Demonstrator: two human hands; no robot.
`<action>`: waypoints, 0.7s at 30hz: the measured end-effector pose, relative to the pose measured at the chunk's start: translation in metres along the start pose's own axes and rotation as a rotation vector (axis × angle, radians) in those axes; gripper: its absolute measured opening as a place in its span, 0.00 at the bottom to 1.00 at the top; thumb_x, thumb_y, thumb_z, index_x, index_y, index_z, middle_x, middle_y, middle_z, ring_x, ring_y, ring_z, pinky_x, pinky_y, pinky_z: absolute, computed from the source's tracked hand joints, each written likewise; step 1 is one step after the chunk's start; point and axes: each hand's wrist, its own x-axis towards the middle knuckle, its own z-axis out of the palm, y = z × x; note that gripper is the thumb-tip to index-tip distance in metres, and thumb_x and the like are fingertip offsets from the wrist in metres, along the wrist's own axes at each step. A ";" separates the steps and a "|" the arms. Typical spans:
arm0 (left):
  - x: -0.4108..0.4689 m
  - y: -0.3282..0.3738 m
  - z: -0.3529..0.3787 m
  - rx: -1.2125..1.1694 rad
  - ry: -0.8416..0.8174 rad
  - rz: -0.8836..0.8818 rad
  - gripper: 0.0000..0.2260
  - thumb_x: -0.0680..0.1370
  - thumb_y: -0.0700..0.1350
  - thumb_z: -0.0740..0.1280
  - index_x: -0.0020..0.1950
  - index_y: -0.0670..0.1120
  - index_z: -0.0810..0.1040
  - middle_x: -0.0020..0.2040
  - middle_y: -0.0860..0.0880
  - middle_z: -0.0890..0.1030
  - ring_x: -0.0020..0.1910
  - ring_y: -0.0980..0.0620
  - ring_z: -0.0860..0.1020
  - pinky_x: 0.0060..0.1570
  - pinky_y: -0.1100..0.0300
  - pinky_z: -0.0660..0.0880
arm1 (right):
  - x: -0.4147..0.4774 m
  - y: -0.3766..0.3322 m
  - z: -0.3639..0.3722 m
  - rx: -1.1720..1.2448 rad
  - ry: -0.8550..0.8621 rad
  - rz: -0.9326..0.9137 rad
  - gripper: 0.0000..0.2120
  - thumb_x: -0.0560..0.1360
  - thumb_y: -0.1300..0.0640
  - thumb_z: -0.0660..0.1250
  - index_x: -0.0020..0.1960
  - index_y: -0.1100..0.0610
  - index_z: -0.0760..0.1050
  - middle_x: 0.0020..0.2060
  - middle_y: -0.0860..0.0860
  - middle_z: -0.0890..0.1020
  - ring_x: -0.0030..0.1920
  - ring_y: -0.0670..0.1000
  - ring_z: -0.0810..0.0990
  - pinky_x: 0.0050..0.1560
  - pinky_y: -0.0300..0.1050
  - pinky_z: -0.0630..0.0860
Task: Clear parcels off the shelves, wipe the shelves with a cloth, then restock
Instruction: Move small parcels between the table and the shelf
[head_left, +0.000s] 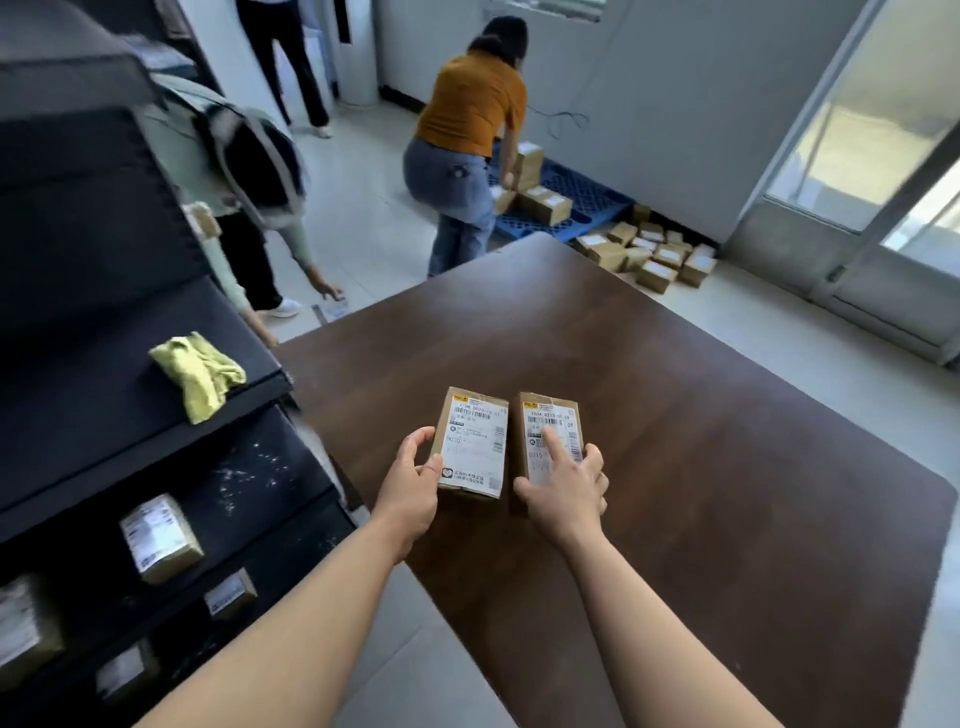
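This was a parcel station or courier storeroom; dark metal shelves (104, 395) carried small cardboard parcels (161, 538) with printed shipping labels; on the brown table (675, 415) lay a left parcel (472, 441) and a right parcel (548, 431), both with barcodes; a blue plastic pallet (592, 192) held more cartons by the wall, and a heap of boxes (654, 254) sat on the tiled floor (363, 218) beside it; a person in an orange top (467, 104) bent over the pallet.
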 end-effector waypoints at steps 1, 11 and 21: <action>-0.001 0.003 -0.009 -0.018 0.018 0.004 0.16 0.83 0.45 0.57 0.70 0.58 0.65 0.57 0.48 0.80 0.55 0.52 0.80 0.57 0.49 0.77 | 0.000 -0.011 0.001 -0.003 -0.004 -0.028 0.36 0.71 0.47 0.68 0.74 0.37 0.56 0.74 0.58 0.50 0.71 0.63 0.57 0.70 0.60 0.59; -0.014 0.027 -0.135 -0.279 0.295 0.063 0.16 0.83 0.43 0.55 0.70 0.54 0.66 0.58 0.45 0.79 0.49 0.51 0.80 0.32 0.64 0.76 | -0.017 -0.146 0.035 0.007 -0.092 -0.330 0.35 0.70 0.48 0.70 0.73 0.36 0.59 0.74 0.57 0.52 0.71 0.63 0.57 0.70 0.62 0.58; -0.036 0.010 -0.286 -0.292 0.591 0.084 0.13 0.83 0.46 0.55 0.67 0.57 0.67 0.61 0.47 0.78 0.58 0.47 0.77 0.58 0.47 0.76 | -0.068 -0.287 0.111 -0.029 -0.235 -0.544 0.34 0.70 0.50 0.70 0.72 0.37 0.61 0.75 0.55 0.53 0.72 0.61 0.56 0.71 0.60 0.58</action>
